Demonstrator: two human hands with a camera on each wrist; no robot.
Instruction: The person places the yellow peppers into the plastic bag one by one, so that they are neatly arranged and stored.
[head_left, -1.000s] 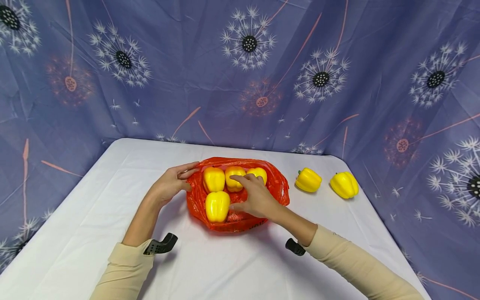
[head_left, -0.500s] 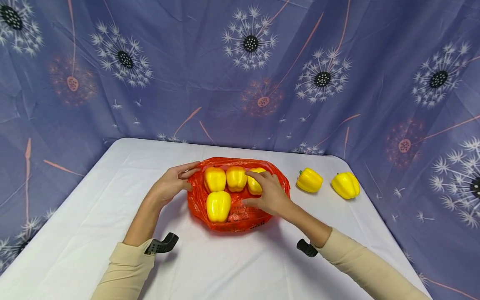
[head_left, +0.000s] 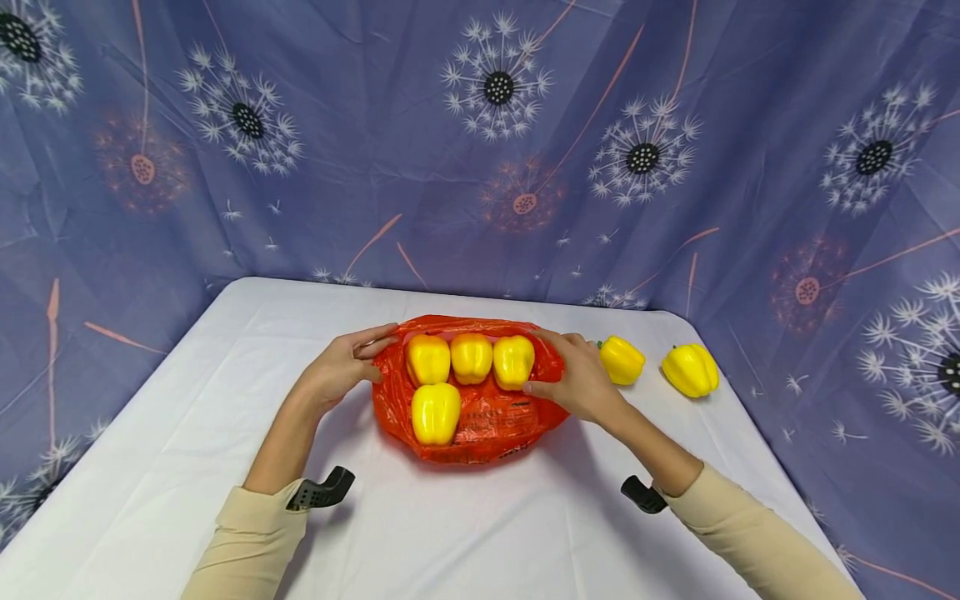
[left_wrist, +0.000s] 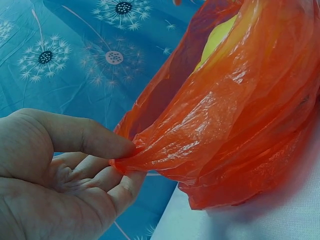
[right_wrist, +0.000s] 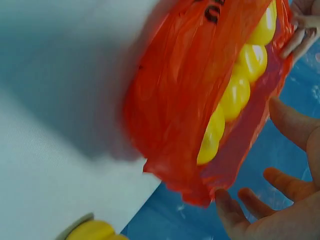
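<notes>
Leftmost, a beige sleeve [head_left: 251, 533] with a black wrist mount [head_left: 321, 488] at its cuff. Left hand [head_left: 339, 368]: thumb and fingers pinch the left edge of the red plastic bag, drawing the film into a taut, creased point in the left wrist view.

Red plastic bag [head_left: 491, 437]: set at mid-table on a white cloth [head_left: 450, 533], mouth gaping upward. Film thin, translucent, crumpled, with bright highlights along the folds; dark printed characters on the lower part, too small to read.

Contents, four yellow bell peppers, all glossy and lobed. Back-left pepper [head_left: 429, 360] tinted orange towards its top; front-left pepper [head_left: 436, 414] clean bright yellow, resting directly in front of it. Back-middle pepper [head_left: 472, 358] also orange-tinged above; back-right pepper [head_left: 513, 363] paler, with a shine on its upper face.

Right hand [head_left: 581, 377]: fingers spread and lightly bent at the bag's right edge, thumb apart from them. One fingertip lies at the bag's corner in the right wrist view; contact cannot be told.

Further right, on the cloth outside the bag: near loose pepper [head_left: 622, 361], green stem towards the bag, partly behind the right hand; then far loose pepper [head_left: 690, 371], lying tilted near the table's right edge.
</notes>
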